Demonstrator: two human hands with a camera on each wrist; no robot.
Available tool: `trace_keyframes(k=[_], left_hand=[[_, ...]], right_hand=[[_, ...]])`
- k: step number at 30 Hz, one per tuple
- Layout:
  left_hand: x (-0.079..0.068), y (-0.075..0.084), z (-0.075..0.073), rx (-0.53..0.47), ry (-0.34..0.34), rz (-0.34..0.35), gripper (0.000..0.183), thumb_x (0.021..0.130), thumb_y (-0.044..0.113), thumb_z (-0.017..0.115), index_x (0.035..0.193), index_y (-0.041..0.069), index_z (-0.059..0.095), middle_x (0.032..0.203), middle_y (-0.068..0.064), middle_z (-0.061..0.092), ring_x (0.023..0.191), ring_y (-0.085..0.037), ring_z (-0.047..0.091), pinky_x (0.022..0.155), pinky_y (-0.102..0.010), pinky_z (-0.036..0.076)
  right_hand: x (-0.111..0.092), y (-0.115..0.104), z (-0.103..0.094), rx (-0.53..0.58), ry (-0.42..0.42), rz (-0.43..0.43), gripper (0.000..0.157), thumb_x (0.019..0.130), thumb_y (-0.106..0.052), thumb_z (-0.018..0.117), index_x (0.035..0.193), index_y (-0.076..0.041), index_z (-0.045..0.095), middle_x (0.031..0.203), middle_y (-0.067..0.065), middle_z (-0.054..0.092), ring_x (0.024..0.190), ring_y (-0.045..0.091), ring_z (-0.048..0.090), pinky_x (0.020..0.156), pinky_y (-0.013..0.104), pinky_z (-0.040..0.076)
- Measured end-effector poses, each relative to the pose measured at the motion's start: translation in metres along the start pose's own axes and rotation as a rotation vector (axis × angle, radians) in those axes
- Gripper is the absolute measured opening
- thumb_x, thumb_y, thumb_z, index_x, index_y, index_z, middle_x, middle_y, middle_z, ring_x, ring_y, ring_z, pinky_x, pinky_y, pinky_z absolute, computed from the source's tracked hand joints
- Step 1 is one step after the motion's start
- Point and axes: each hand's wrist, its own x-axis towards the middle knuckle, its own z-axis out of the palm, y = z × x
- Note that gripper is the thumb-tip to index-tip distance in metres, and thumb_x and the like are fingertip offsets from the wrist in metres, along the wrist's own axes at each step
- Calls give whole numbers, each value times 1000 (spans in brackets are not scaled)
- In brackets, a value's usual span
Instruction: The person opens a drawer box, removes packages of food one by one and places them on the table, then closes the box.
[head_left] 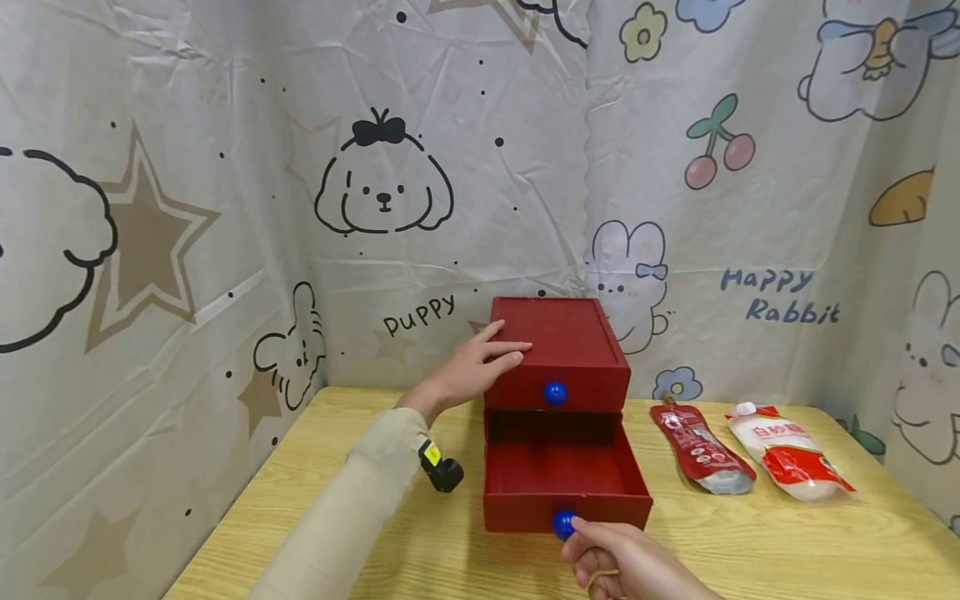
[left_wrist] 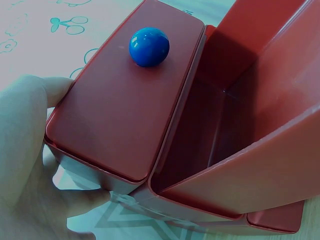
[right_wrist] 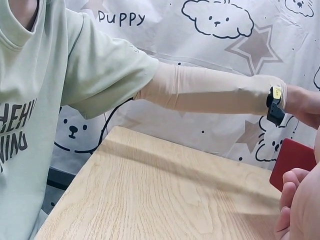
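A dark red two-drawer box [head_left: 558,329] stands at the back of the table. Its upper drawer, with a blue knob [left_wrist: 149,47], is closed. The lower drawer [head_left: 517,512] is pulled out, and its visible floor is bare. My left hand [head_left: 468,367] rests on the left side of the box top, fingers spread and fairly straight. In front, my right hand [head_left: 618,558] pinches the lower drawer's blue knob [head_left: 564,525] between thumb and fingers. A thin tan loop [head_left: 602,573] shows at those fingers. In the right wrist view, the knob is out of sight.
Right of the box lie a red spouted pouch [head_left: 701,450] and a white and red bag [head_left: 787,454] with a white cap and Chinese lettering. A printed curtain [head_left: 480,167] hangs behind the light wood table [head_left: 420,533].
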Motion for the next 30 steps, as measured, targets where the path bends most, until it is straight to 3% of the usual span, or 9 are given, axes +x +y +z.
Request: trace_keyframes(k=[9, 15, 30], left_hand=[[0, -3, 1, -1, -1, 3, 38, 95, 44, 47, 129, 29, 58, 153, -3, 17, 137, -26, 16, 105, -50, 19], [-1, -2, 0, -3, -5, -6, 38, 95, 44, 47, 129, 29, 58, 153, -2, 17, 137, -26, 16, 105, -50, 19], [-2, 3, 0, -20, -8, -27, 38, 95, 43, 48, 130, 30, 57, 154, -1, 16, 137, -25, 16, 105, -50, 19]], right_hand=[[5, 5, 1, -15, 7, 30, 49, 96, -45, 43, 94, -2, 65, 74, 2, 57, 68, 13, 51, 63, 22, 40], [11, 9, 3, 6, 22, 76, 56, 95, -51, 43, 101, 0, 65, 72, 0, 58, 66, 12, 51, 63, 21, 39], [21, 7, 7, 84, 21, 54, 53, 94, -51, 45, 102, -3, 63, 70, -1, 58, 59, 11, 47, 56, 19, 38]])
